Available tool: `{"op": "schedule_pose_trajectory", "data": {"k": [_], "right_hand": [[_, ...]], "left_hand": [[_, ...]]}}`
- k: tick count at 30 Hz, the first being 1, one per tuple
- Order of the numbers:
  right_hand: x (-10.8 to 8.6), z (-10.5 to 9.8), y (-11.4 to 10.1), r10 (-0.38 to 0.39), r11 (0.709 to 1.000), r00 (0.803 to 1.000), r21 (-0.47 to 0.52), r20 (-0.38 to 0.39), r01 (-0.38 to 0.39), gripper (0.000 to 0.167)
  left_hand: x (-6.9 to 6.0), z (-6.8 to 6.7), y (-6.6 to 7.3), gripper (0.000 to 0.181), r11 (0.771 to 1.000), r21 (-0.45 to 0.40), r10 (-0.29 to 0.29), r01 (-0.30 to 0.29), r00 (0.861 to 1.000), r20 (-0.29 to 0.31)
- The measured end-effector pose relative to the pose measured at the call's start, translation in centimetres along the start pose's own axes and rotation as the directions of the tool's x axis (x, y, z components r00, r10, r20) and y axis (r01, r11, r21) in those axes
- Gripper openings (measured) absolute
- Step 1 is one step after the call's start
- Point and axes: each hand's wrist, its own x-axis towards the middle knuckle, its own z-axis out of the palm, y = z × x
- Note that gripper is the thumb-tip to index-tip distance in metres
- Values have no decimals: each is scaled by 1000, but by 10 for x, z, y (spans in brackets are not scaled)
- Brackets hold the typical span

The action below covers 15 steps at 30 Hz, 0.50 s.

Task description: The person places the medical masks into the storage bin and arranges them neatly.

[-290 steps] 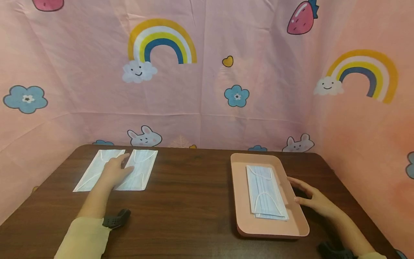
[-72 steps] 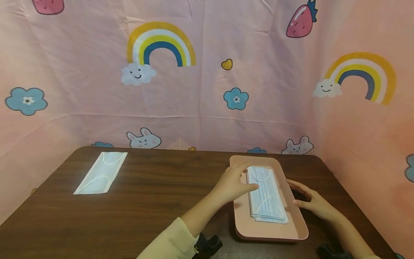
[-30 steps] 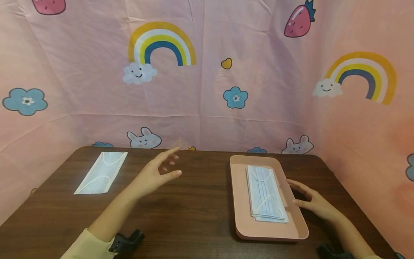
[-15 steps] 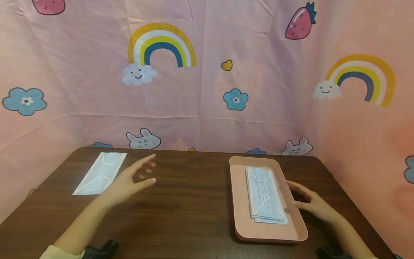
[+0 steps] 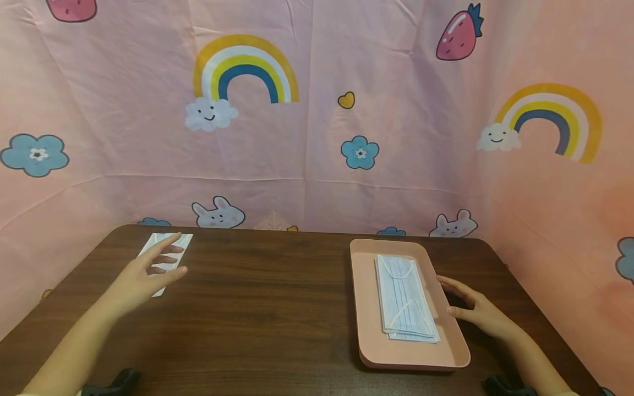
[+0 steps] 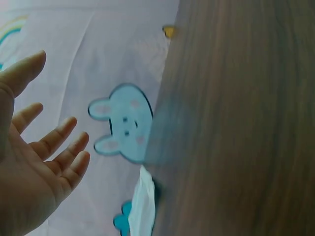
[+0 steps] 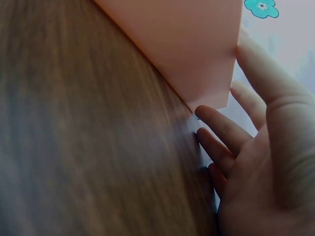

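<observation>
A single light-blue face mask [image 5: 170, 256] lies flat at the far left of the table, partly hidden behind my left hand [image 5: 138, 278]. That hand hovers in front of it, fingers spread and holding nothing. In the left wrist view, the mask [image 6: 143, 206] shows edge-on beyond the left hand [image 6: 39, 167]. On the right, a pink tray [image 5: 369, 344] holds a small stack of face masks [image 5: 407, 297]. My right hand [image 5: 480, 313] touches the tray's right side with its fingers and thumb. The right wrist view shows the right hand [image 7: 256, 157] against the tray's wall [image 7: 192, 44].
The brown wooden table [image 5: 267, 308] stretches between the left mask and the tray. A pink patterned cloth [image 5: 317, 137] hangs behind the table and along its sides. Dark wrist cameras show at the lower edge, one of them a black device [image 5: 114, 382] near the left wrist.
A second mask that lay on the left went onto the stack in the tray. My left hand has since moved back from the tray to the left mask. The right hand stays at the tray.
</observation>
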Motion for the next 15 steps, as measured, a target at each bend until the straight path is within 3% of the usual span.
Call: {"op": "schedule_pose_trajectory", "data": {"k": [8, 15], "right_hand": [[-2, 1, 1, -17, 1000, 1000, -5, -5, 17, 61], [-1, 2, 3, -29, 1000, 1000, -5, -4, 29, 61]], "left_hand": [[-9, -16, -31, 75, 999, 33, -35, 36, 998, -46], [-13, -29, -55, 77, 990, 62, -121, 124, 991, -53]]}}
